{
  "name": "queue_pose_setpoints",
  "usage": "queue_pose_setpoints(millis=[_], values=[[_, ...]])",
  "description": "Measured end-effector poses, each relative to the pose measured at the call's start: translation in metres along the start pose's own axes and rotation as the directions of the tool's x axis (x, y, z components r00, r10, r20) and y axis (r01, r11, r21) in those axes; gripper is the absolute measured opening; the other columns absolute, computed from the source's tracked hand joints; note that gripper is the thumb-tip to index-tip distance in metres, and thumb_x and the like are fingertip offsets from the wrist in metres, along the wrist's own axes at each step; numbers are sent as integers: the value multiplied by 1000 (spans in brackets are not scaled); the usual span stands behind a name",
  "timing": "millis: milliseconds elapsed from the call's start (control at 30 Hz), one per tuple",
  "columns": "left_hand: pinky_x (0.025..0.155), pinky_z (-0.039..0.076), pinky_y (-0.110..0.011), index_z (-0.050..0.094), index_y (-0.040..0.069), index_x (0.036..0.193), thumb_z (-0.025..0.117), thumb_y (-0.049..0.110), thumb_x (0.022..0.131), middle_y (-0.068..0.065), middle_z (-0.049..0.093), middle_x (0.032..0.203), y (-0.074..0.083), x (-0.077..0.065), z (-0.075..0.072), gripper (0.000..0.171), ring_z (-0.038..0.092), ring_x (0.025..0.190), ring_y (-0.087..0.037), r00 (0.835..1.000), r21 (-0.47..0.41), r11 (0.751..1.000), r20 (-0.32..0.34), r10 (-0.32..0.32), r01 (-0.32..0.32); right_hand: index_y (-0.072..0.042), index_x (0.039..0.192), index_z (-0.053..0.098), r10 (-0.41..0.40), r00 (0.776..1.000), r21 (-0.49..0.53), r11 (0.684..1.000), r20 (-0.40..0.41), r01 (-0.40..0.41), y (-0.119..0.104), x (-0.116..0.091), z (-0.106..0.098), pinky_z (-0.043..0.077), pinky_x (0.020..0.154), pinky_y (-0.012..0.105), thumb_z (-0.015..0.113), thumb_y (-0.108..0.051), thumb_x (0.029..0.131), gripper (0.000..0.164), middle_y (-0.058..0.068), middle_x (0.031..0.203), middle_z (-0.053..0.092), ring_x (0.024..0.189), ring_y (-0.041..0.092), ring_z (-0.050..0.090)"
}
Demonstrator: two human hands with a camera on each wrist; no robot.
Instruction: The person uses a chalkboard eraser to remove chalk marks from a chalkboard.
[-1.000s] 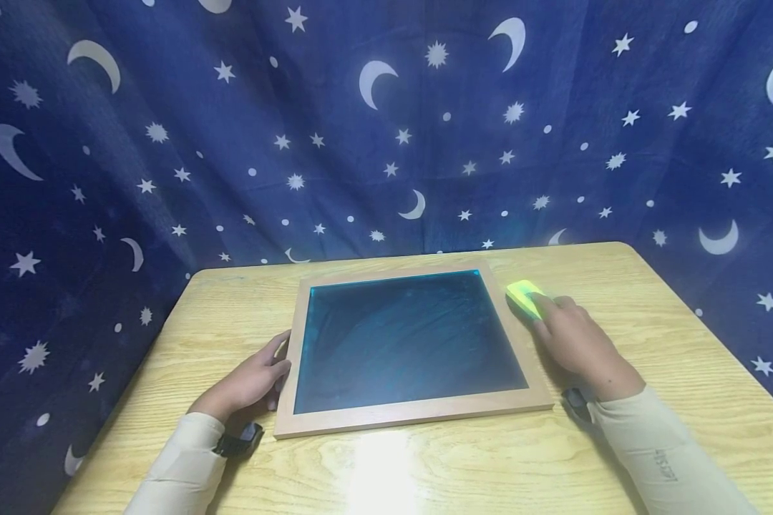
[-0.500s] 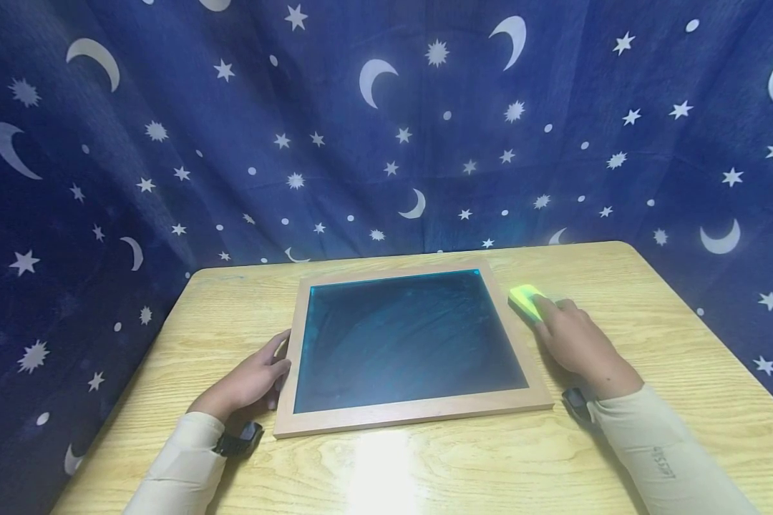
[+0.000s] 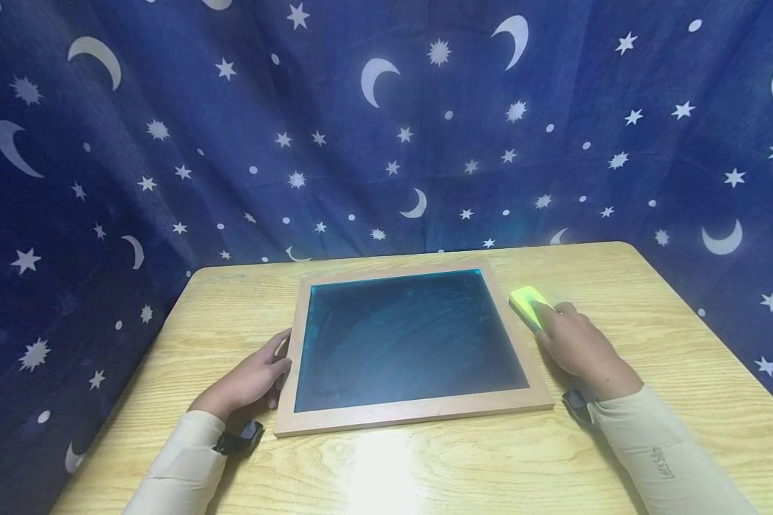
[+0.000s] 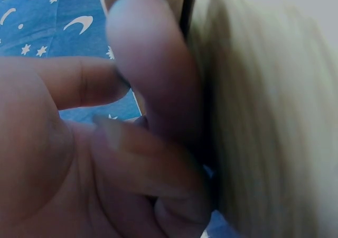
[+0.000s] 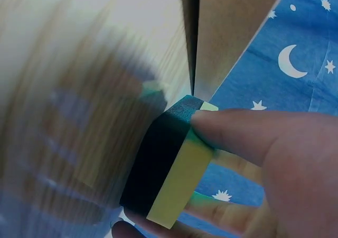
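Note:
A chalkboard [image 3: 412,343] in a pale wooden frame lies flat on the table, its dark surface faintly smeared. My left hand [image 3: 248,383] rests on the table at the frame's left edge, thumb and fingertips against it. In the left wrist view, the loosely bent fingers [image 4: 158,63] lie beside the wooden edge. To the right of the board, my right hand [image 3: 580,343] grips a yellow and black chalkboard eraser [image 3: 530,304]. The right wrist view shows the eraser [image 5: 163,166] between thumb and fingers, its black side facing the tabletop.
The light wooden table [image 3: 425,465] extends around the board, with glare near the front. Behind it and at both sides hangs a dark blue curtain [image 3: 335,143] with moons and stars. A dark device [image 3: 241,438] is strapped at the left wrist, another [image 3: 577,404] at the right.
My right fingers and the eraser have shifted slightly toward me and to the right. The left hand and the chalkboard stay in place.

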State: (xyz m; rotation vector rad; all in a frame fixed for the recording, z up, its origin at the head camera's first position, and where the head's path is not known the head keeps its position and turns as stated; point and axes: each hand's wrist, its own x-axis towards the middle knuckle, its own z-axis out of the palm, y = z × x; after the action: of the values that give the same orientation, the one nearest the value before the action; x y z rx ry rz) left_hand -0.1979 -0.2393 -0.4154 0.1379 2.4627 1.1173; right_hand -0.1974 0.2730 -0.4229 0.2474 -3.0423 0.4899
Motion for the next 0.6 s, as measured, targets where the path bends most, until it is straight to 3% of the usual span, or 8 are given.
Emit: queue_pose_setpoints(millis=[433, 600], values=[[51, 52, -38, 9, 16, 161, 35, 16, 106, -9, 52, 69, 1, 3, 1, 61, 55, 46, -23, 1000, 13, 1000, 3, -5, 5, 8, 142, 47, 2, 1000, -15, 1000, 7, -2, 2, -1, 0, 56, 71, 62, 55, -9, 95, 51, 40, 113, 55, 84, 45, 65], [52, 53, -40, 10, 16, 161, 35, 16, 105, -12, 55, 70, 1, 3, 1, 61, 57, 48, -27, 1000, 21, 1000, -11, -20, 21, 4, 144, 46, 6, 1000, -23, 1000, 14, -6, 0, 2, -3, 54, 74, 66, 55, -14, 96, 52, 39, 120, 54, 93, 52, 63]])
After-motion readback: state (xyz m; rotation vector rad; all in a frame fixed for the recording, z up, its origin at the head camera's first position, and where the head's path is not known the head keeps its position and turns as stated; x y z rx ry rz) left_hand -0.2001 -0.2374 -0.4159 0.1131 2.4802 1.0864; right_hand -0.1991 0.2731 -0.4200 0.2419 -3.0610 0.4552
